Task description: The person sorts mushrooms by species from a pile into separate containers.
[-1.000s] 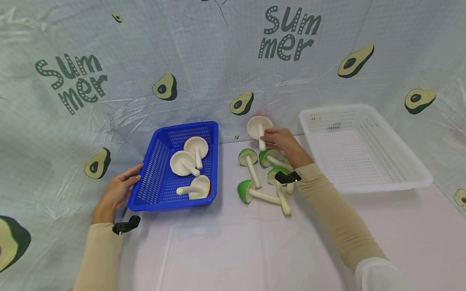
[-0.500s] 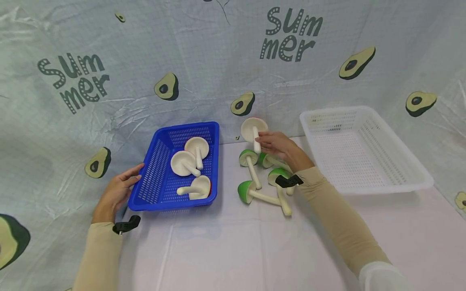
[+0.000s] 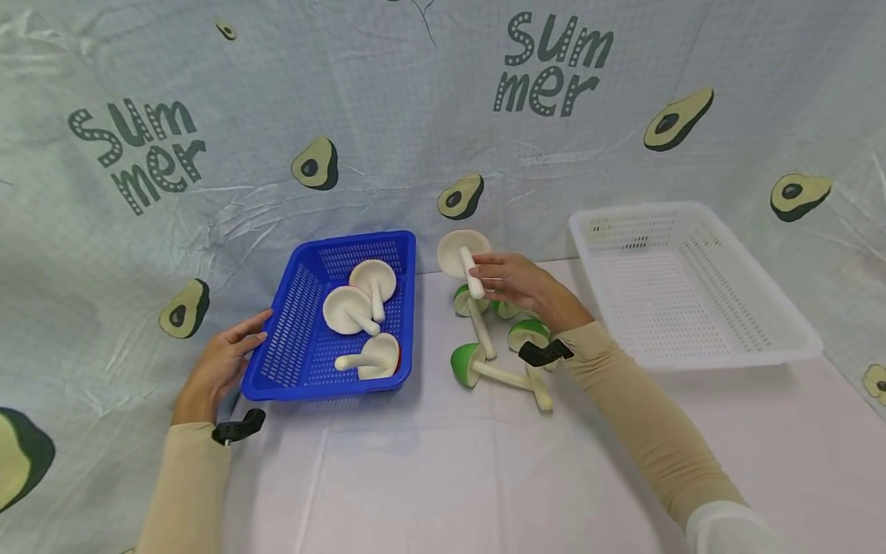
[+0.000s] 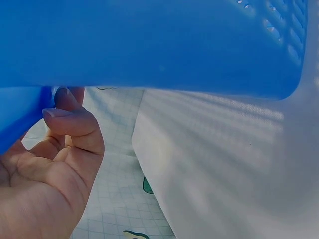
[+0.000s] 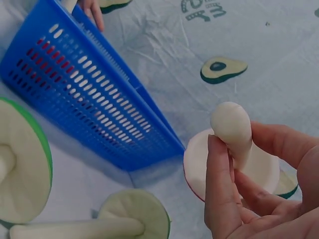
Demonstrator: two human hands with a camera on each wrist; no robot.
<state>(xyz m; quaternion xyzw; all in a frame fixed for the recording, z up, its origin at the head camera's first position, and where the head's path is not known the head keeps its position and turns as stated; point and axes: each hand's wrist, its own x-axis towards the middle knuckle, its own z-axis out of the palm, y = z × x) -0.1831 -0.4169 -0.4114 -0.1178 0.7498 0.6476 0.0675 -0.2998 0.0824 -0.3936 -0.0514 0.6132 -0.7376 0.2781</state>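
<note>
My right hand [image 3: 515, 283] pinches the pale stem of a toy mushroom [image 3: 451, 254] near the back of the table. In the right wrist view, thumb and fingers close round the stem [image 5: 232, 122], and a thin red edge shows on the cap behind. At the left, my left hand [image 3: 221, 365] holds the side rim of a blue plastic basket [image 3: 284, 358]; the left wrist view shows fingertips curled at its edge. Inside the basket lie three pale-stemmed toy mushrooms [image 3: 344, 310], undersides up. Several green-capped toy mushrooms [image 3: 468, 365] lie below and beside my right hand, some partly hidden by it.
To the right stands a white plastic basket [image 3: 747, 358] with slotted walls. A pale cloth [image 3: 388, 477] covers the table. Behind it hangs a sheet [image 3: 388, 92] printed with avocados and lettering.
My right hand has moved left with the mushroom, which now overlaps a green-capped one in the head view. My left hand stays on the blue basket's rim.
</note>
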